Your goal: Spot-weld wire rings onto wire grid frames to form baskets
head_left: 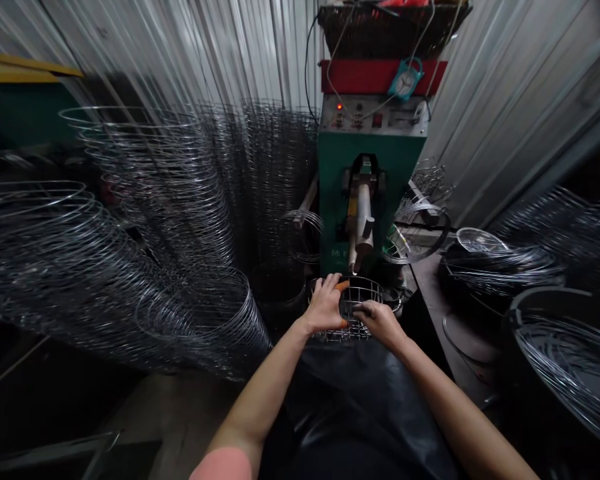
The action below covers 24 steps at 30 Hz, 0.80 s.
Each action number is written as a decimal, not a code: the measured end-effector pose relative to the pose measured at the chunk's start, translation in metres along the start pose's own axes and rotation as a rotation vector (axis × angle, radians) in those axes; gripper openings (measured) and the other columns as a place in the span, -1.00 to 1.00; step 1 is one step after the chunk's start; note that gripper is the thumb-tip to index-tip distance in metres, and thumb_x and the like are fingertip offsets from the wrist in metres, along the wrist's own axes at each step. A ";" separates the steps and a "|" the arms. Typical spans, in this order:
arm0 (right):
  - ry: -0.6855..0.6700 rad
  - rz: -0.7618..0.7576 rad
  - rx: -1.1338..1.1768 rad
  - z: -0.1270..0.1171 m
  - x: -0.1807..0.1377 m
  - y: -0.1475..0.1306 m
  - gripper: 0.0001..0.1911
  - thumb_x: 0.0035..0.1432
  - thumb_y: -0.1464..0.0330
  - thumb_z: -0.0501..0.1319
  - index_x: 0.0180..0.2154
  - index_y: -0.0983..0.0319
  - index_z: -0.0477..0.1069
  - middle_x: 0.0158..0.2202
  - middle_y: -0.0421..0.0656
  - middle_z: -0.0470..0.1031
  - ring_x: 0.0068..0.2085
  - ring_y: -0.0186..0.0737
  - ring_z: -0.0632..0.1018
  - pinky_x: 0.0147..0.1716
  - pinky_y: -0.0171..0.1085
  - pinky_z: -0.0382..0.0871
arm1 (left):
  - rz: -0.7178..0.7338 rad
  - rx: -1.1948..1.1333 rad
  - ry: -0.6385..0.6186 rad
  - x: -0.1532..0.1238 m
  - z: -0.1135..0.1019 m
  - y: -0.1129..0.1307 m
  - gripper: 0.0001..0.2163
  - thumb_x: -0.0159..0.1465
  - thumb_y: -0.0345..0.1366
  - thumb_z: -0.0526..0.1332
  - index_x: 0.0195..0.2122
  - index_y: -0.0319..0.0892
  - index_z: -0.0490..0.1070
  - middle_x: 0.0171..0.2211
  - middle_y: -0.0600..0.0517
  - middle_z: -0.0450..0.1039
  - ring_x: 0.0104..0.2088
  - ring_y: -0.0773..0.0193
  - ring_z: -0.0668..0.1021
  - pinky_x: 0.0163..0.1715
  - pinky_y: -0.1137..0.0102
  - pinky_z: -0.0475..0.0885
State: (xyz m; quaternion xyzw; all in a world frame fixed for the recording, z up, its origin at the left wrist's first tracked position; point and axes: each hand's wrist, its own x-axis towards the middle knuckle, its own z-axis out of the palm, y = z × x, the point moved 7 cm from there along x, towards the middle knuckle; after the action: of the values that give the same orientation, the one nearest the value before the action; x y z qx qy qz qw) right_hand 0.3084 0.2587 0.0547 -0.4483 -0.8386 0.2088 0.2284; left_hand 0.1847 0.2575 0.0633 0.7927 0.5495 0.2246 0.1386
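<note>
One round, metallic wire basket [365, 291] has squarish open mesh.

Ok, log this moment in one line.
left hand: spread at wire basket; right hand: at wire basket, grip unclear; green machine: red light lit

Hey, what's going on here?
A person is handling a round basket of silver wire grid near the pale cylindrical metal arm of a green metal machine. The left grip is at the basket's left side; the right grip is over its right part. The machine's red light is lit. Stacks of silver wire rings stand to the left.
</note>
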 end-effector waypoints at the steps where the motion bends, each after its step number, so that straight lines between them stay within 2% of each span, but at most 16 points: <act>1: -0.028 -0.037 0.019 0.000 -0.002 -0.001 -0.82 0.14 0.41 0.12 -0.28 0.23 0.50 -0.31 -0.10 0.55 -0.25 -0.19 0.55 -0.25 -0.28 0.38 | 0.004 -0.008 -0.008 0.001 0.001 0.000 -0.14 -0.22 -0.17 0.40 0.14 -0.16 0.12 0.24 -0.20 -0.01 0.25 -0.13 0.04 0.19 -0.02 -0.07; 4: -0.097 -0.108 0.039 -0.002 -0.008 -0.003 -0.79 0.15 0.36 0.14 -0.19 0.21 0.48 -0.27 -0.11 0.53 -0.24 -0.21 0.54 -0.25 -0.28 0.39 | -0.005 -0.038 -0.026 0.004 0.006 -0.006 -0.14 -0.23 -0.16 0.41 0.14 -0.15 0.13 0.24 -0.19 -0.01 0.25 -0.13 0.05 0.19 -0.01 -0.07; 7: -0.109 -0.142 0.028 -0.003 -0.009 -0.002 -0.74 0.08 0.38 0.20 -0.13 0.20 0.44 -0.23 -0.10 0.50 -0.22 -0.21 0.52 -0.25 -0.28 0.39 | -0.021 -0.058 -0.029 0.009 0.009 -0.012 -0.14 -0.23 -0.16 0.41 0.14 -0.13 0.13 0.25 -0.17 -0.01 0.25 -0.12 0.05 0.19 -0.01 -0.07; 13: -0.033 -0.199 0.019 0.004 -0.001 0.003 -0.83 0.16 0.41 0.11 -0.25 0.23 0.46 -0.31 -0.11 0.49 -0.28 -0.24 0.52 -0.30 -0.30 0.39 | -0.025 -0.088 -0.036 0.018 0.011 -0.021 -0.10 -0.25 -0.11 0.43 0.15 -0.20 0.13 0.25 -0.22 -0.03 0.25 -0.12 0.05 0.20 0.02 -0.06; 20: -0.024 -0.216 -0.064 0.005 0.007 0.005 -0.80 0.22 0.37 0.05 -0.24 0.21 0.45 -0.31 -0.10 0.48 -0.29 -0.25 0.52 -0.31 -0.32 0.39 | -0.034 -0.188 0.001 0.027 0.009 -0.030 -0.09 -0.29 -0.18 0.46 0.13 -0.19 0.17 0.23 -0.24 0.00 0.24 -0.15 0.08 0.19 -0.02 -0.04; 24: -0.011 -0.229 -0.099 0.001 0.018 0.007 -0.80 0.22 0.39 0.06 -0.24 0.19 0.46 -0.30 -0.11 0.48 -0.28 -0.25 0.52 -0.30 -0.32 0.38 | -0.026 -0.209 0.010 0.038 0.009 -0.035 -0.11 -0.30 -0.20 0.47 0.12 -0.11 0.17 0.24 -0.19 0.02 0.24 -0.12 0.09 0.18 -0.02 -0.01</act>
State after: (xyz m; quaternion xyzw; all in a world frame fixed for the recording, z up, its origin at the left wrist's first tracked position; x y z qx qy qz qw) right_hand 0.3029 0.2774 0.0535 -0.3593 -0.8948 0.1419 0.2238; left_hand 0.1717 0.3062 0.0471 0.7656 0.5340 0.2829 0.2206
